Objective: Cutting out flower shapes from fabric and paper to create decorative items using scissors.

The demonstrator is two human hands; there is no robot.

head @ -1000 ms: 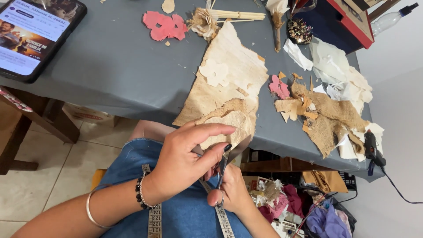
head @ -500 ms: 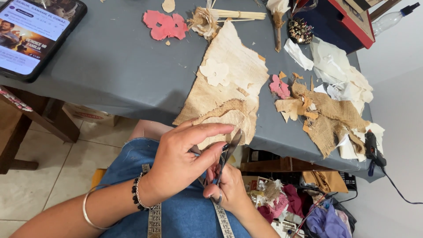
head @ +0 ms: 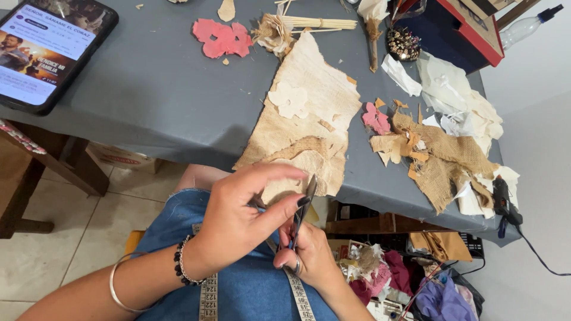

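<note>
Working over a denim lap, the left hand [head: 238, 220] reaches across with fingers closed around a small piece that it mostly hides; what that piece is I cannot tell. Under it, the right hand [head: 309, 255] grips a pair of small scissors [head: 302, 211], fingers through the loops, blades pointing up toward the table edge. Compared with a second ago, the blades have tilted more upright and the left thumb has slid forward against them, which suggests, as a judgement, that the cut is being steered round the piece rather than finished. A measuring tape [head: 208, 297] hangs down the lap.

Just beyond the hands, a torn sheet of tan fabric [head: 309, 113] droops over the edge of the grey table [head: 148, 101]. Farther right lie burlap scraps [head: 440, 154] and a small pink cut-out [head: 376, 117]. At the far side sit a larger pink shape [head: 219, 38], a bundle of wooden sticks [head: 318, 24], and a phone [head: 47, 50] at the left corner.
</note>
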